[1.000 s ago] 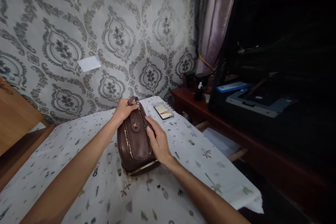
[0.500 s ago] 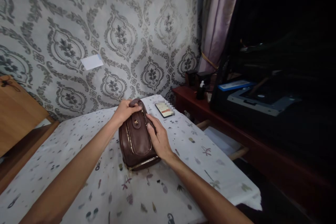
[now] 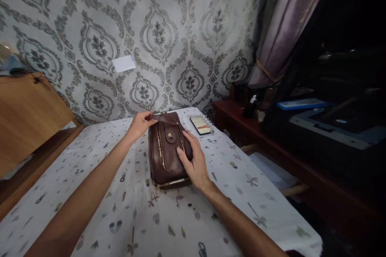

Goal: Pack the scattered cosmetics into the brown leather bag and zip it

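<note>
A dark brown leather handbag lies on the patterned tablecloth, its gold zips and round gold clasp facing up. At its far left end, my left hand pinches a brown leather strap that crosses the top of the bag. My right hand rests against the bag's right side, thumb apart on the front panel and fingers stretched along the edge. Part of that side is hidden under the right hand. The front zip along the near end looks closed.
A phone with a lit screen lies beyond the bag to the right. The white tablecloth covers the table. On the left stands a wooden board; on the right, a dark red cabinet carries a small dropper bottle.
My left hand has moved left across the bag's top, drawing the strap sideways. My right hand has opened its thumb wider on the bag. The view has turned slightly left.
</note>
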Motion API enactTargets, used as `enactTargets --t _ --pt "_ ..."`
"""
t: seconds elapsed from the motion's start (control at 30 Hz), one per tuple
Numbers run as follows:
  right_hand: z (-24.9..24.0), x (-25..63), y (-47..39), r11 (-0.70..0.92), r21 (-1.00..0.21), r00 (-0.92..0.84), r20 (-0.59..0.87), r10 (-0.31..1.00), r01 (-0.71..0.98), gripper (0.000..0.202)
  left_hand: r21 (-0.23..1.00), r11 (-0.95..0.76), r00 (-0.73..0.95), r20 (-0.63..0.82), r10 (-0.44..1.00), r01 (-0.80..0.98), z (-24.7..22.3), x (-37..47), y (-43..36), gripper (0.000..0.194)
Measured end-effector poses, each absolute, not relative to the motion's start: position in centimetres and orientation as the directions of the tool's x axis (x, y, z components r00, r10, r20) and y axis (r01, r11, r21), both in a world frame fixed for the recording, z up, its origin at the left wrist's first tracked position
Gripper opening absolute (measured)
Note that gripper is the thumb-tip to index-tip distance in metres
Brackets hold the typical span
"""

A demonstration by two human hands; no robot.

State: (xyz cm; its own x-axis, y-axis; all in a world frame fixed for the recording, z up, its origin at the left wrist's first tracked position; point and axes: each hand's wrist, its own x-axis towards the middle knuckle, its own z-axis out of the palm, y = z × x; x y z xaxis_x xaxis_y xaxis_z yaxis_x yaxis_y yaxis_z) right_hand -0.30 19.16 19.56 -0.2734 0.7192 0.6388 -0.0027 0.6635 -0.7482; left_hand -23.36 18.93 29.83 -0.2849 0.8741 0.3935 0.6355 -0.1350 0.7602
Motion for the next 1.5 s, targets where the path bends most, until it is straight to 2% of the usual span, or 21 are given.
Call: enactTargets --t 0.13,0.53,0.83,1.03,1.17,1.27,1.37,1.5 --pt "19.4 -0.3 19.4 0.683 -0.730 -0.273 0.656 0.703 0.004 0.048 0.773 -0.133 -0.294 0.386 0.874 0.620 29.5 -23.2 19.2 0.028" --pt "19.6 -0.2 19.4 0.697 -0.717 -0.294 0.662 0.690 0.023 0.047 0.770 -0.108 -0.275 0.350 0.896 0.629 30.1 -21.8 17.6 0.032" --pt "19.7 0.0 19.2 0.693 -0.721 -0.305 0.655 0.691 0.022 0.047 0.740 -0.148 -0.171 0.337 0.926 0.657 30.9 -20.6 15.8 0.033" --pt "21.2 -0.2 21.5 0.674 -0.738 -0.255 0.654 0.712 -0.009 0.036 0.743 -0.177 -0.183 0.375 0.909 0.646 30.0 -20.6 15.6 0.029" --pt "23.8 -1.1 24.6 0.702 -0.712 -0.369 0.648 0.666 0.020 0.027 0.739 -0.174 -0.209 0.394 0.895 0.651 29.9 -19.9 15.1 0.027" --pt "25.1 -1.8 25.9 0.672 -0.739 -0.448 0.585 0.676 0.050 0.023 0.757 -0.163 -0.224 0.380 0.898 0.633 29.8 -19.3 14.0 0.026" --pt "24.9 -1.9 25.6 0.617 -0.787 -0.439 0.551 0.710 0.010 0.026 0.760 -0.149 -0.230 0.368 0.901 0.633 29.1 -18.7 12.1 0.038" --pt "23.2 -1.0 23.6 0.614 -0.788 -0.406 0.576 0.710 -0.044 0.036 0.756 -0.152 -0.139 0.306 0.942 0.637 27.5 -18.1 9.2 0.072"
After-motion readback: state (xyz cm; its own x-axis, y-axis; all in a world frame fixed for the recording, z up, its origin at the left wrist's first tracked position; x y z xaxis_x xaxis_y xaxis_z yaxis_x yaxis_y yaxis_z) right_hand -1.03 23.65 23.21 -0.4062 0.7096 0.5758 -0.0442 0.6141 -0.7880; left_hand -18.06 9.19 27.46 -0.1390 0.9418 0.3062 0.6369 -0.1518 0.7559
